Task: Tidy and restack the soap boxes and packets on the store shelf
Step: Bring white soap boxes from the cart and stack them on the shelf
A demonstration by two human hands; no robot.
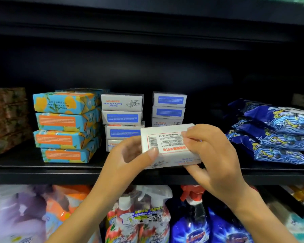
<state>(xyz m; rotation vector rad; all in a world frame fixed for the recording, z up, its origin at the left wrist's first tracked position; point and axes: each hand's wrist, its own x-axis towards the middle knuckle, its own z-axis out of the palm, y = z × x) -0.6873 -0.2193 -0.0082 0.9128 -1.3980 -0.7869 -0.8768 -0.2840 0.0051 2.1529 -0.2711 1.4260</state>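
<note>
Two hands, left hand (pixel 128 156) and right hand (pixel 213 151), pinch white soap box (pixel 165 143), hiding stack (pixel 168 112) base; print unreadable.

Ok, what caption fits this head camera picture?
Left hand and right hand hold a white soap box before stacked boxes.

1. Top white box (pixel 122 102), middle stack: upside down, blue print "Sea salt Goat's milk soap". Red Chinese characters beside it, too small to read.
2. Top teal-and-orange box (pixel 63 102), left stack: upside down, "Goat's milk soap". Line above starts "Sulfur", rest unclear.
3. Third white box (pixel 166 122), right stack: upside down, "Goat's milk soap", partly hidden.
4. Held box (pixel 165 141): barcode and red-framed label, print blurred. Near side faint "Sea salt", upside down.
5. Spray-bottle pack (pixel 144 214), lower shelf: Chinese characters on a blue band, not legible.
</note>
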